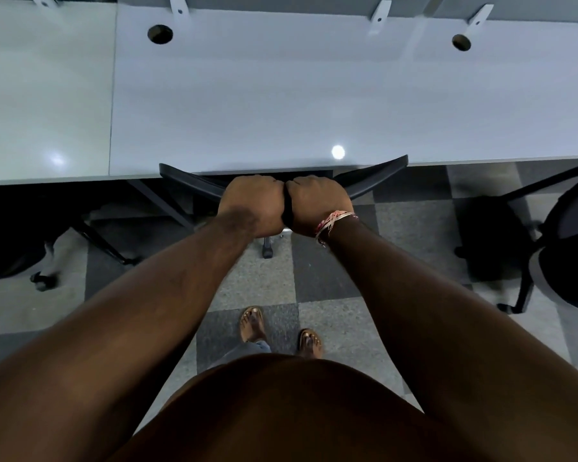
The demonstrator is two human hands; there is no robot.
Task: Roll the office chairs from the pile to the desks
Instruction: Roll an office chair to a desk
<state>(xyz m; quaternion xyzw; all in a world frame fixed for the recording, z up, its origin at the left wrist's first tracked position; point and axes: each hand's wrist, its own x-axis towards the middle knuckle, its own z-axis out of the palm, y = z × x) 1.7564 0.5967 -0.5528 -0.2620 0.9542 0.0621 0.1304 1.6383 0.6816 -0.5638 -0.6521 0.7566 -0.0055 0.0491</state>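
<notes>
**Both hands clamped on the chair back at the worktop edge**

The left hand (252, 205) and the right hand (317, 203) sit knuckle to knuckle on the top rail of a black office chair (374, 176). Each grip is closed, fingers curled over the rail and out of sight beyond it. The chair back is a thin, curved band of matte black, its two ends flaring outward like shallow wings. It stands right against the front edge of the pale grey worktop (281, 101), with the seat hidden beneath. One dark castor (267, 251) shows below the hands.

The worktop is smooth and faintly glossy, catching round ceiling reflections, with two round cable holes (160, 34) near its far side. A seam splits it from a neighbouring slab on the left.

A woven pink-and-white thread band (334, 221) circles the right wrist. Another black chair (568, 241) with a rounded seat stands on the right, well apart. The floor (317, 271) is carpet tile in a grey checker pattern, coarse in texture. Sandalled feet (252, 323) stand on it below.
</notes>
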